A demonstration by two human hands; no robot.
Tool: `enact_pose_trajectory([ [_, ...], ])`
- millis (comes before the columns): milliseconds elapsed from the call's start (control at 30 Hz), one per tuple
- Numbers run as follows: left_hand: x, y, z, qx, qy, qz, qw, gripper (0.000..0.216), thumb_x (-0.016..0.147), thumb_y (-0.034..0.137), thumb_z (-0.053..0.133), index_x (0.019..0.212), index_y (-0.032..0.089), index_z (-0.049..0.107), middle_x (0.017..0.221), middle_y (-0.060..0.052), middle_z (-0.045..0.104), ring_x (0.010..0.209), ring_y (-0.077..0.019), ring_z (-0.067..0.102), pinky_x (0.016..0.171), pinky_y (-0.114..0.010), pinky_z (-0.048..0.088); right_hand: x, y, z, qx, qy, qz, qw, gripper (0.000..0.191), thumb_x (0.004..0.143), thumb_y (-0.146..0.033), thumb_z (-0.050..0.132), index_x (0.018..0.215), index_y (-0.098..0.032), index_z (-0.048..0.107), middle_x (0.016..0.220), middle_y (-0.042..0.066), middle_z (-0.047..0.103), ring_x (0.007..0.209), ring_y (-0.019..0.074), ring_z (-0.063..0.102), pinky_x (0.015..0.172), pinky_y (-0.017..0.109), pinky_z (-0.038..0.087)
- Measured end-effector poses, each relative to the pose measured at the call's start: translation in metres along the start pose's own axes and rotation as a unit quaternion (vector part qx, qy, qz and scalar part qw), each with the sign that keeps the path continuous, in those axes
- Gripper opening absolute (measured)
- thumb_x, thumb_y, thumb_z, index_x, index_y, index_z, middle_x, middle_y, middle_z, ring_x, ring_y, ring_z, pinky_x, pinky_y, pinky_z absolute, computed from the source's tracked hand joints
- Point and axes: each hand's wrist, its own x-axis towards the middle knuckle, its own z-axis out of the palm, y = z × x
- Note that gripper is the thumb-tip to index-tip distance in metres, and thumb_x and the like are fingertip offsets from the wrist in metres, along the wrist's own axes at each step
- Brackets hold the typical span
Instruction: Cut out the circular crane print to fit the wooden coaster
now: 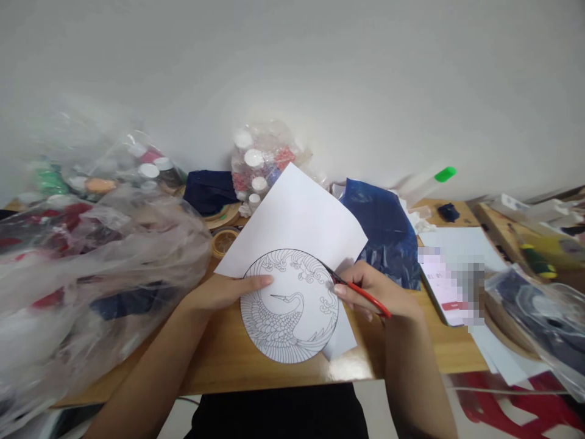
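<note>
A sheet of white paper carries a round line drawing of a crane, cut along much of its circular edge. My left hand grips the paper at the circle's left side, thumb on top and fingers hidden underneath. In my right hand are red-handled scissors, their dark blades at the upper right edge of the circle. A loose flap of paper hangs below the right side of the drawing.
Clear plastic bags of bottles and materials crowd the left. A bag of white-capped jars stands against the wall. Dark blue cloth lies behind my right hand. A phone and a wooden hoop are at the right.
</note>
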Motion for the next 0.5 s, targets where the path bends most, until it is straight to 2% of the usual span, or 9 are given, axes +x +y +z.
enact_pose_trajectory([
  [167,0.0005,-0.0012,-0.0018,-0.004,-0.031,-0.018,0.999,0.068,0.069,0.037,0.077,0.131,0.02,0.053,0.117,-0.011,0.069,0.117,-0.0341,0.057,0.1,-0.049,0.046,-0.0008,-0.0016,0.0003,-0.002,-0.015,0.02,1.0,0.049,0.087,-0.046,0.056,0.05,-0.015,0.048,0.033,-0.006,0.039,0.025,0.0037,0.038,0.026,0.014,0.025],
  [267,0.0009,-0.0016,-0.002,-0.001,-0.022,-0.015,1.0,0.069,0.068,0.038,0.077,0.131,0.021,0.053,0.122,-0.011,0.066,0.118,-0.0344,0.056,0.1,-0.049,0.046,-0.0006,-0.0008,-0.0003,-0.005,-0.02,0.017,1.0,0.05,0.087,-0.045,0.057,0.049,-0.016,0.047,0.033,-0.006,0.04,0.026,0.004,0.038,0.026,0.015,0.024],
  [500,-0.0003,0.0031,0.0024,-0.003,-0.019,-0.006,1.0,0.067,0.068,0.039,0.077,0.128,0.019,0.055,0.115,-0.012,0.069,0.122,-0.0352,0.053,0.1,-0.048,0.046,-0.0002,0.0013,-0.001,-0.005,-0.017,0.024,1.0,0.048,0.088,-0.041,0.057,0.049,-0.015,0.047,0.034,-0.006,0.04,0.026,0.0038,0.039,0.026,0.015,0.023],
])
